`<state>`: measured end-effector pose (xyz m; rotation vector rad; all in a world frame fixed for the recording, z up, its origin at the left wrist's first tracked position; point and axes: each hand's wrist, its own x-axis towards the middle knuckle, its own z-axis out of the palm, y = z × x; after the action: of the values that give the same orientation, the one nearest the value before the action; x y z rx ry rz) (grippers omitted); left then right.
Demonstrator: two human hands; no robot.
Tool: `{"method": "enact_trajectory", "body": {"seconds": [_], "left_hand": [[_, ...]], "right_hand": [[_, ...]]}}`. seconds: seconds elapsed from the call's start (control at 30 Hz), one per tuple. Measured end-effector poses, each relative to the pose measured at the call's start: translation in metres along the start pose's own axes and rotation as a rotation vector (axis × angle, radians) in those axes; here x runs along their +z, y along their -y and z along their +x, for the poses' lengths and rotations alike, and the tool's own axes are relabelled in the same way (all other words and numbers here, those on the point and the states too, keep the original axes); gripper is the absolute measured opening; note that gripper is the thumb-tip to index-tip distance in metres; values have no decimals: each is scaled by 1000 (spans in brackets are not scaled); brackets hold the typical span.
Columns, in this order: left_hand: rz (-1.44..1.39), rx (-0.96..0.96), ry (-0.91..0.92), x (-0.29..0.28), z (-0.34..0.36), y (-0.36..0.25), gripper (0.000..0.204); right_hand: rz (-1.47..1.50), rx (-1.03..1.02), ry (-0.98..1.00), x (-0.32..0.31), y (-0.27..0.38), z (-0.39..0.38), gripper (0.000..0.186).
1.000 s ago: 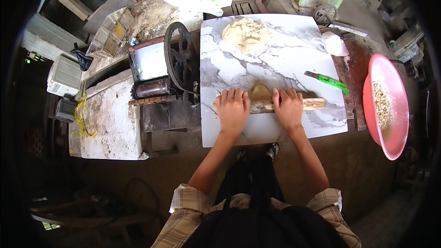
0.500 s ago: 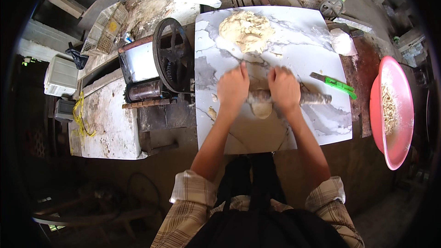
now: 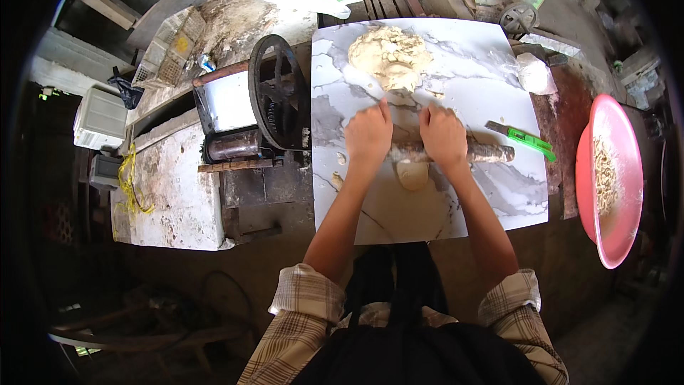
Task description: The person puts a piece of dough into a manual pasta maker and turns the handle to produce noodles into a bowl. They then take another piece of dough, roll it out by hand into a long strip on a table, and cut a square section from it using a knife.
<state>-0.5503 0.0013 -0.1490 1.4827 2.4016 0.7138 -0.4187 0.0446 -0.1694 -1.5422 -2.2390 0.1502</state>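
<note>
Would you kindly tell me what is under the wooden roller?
At its near edge, a small dough piece shows; whatever lies directly beneath the wooden roller is covered from view.

I've got a mottled brown rolling pin (image 3: 409, 151) crosswise in front of me; pale dough piece (image 3: 413, 177), flattened, smooth, rounded, lies on the marbled tabletop (image 3: 499, 203), sticking out from the pin on my side, far edge hidden
</note>
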Motion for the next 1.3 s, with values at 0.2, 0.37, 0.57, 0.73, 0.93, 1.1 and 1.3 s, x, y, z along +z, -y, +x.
{"method": "enact_trajectory", "body": {"seconds": [0.2,0.37,0.57,0.73,0.93,1.1,1.3], "left_hand": [[-69,192,-170,14,-79,27,49],[-20,75,-57,5,-43,12,41],[-59,67,-99,11,-5,14,35],[5,160,-193,20,-61,30,32],[81,464,-159,0,-113,43,21],[-34,611,49,-19,-129,57,30],[-405,516,-19,-13,-110,39,22]], "right_hand": [[-66,-194,-93,-15,5,-65,14],[-72,-154,-116,-11,7,-37,16],[-14,-41,-122,0,7,1,24],[-119,-210,-150,-5,1,-61,39],[-23,-327,-36,-39,-10,-111,46],[35,-465,59,-59,-40,-131,49],[101,-327,169,-88,-57,-118,46]]}}
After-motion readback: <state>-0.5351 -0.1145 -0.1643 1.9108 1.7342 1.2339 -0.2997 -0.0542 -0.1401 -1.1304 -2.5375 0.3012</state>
